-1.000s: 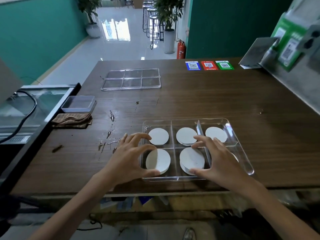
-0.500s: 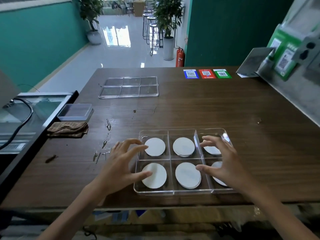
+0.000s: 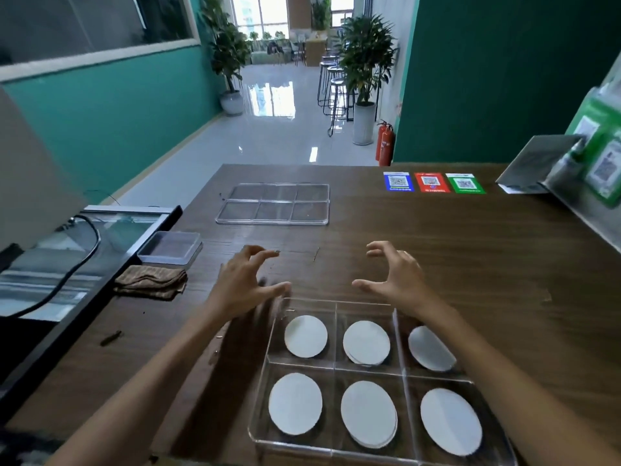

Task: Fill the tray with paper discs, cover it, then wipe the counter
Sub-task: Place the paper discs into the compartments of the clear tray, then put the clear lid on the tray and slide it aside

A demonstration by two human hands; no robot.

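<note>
- The clear six-compartment tray (image 3: 336,364) sits at the near edge of the wooden counter (image 3: 453,250), uncovered, its long axis running left to right along that edge and its open side up.
- Each of its six compartments holds a white paper disc (image 3: 305,336); the discs lie flat or slightly tilted, and the middle ones look like small stacks.
- Just beyond the tray's far wall, both hands hover above the counter, apart from each other and from the tray.
- The left hand (image 3: 242,284) has its fingers spread and half-curled, claw-like, and holds nothing.
- The right hand (image 3: 400,277) mirrors it, fingers spread and bent, thumb pointing toward the left hand, also holding nothing.
- Further beyond the tray, toward the counter's far edge, lies the clear lid (image 3: 274,203), flat, with six moulded panels and its long axis also left to right.
- Left of the tray, near the counter's left edge, a folded brown cloth (image 3: 151,282) lies beside a small clear plastic box (image 3: 171,247).
- Small dark crumbs and smears (image 3: 111,338) mark the counter to the tray's left.
- At the far right of the counter, beyond the tray, three QR code stickers (image 3: 431,182), blue, red and green, lie in a row.
- Beyond the counter, a glossy tiled corridor runs between teal walls, with potted plants (image 3: 364,62), bar stools (image 3: 336,92) and red fire extinguishers (image 3: 385,142).
</note>
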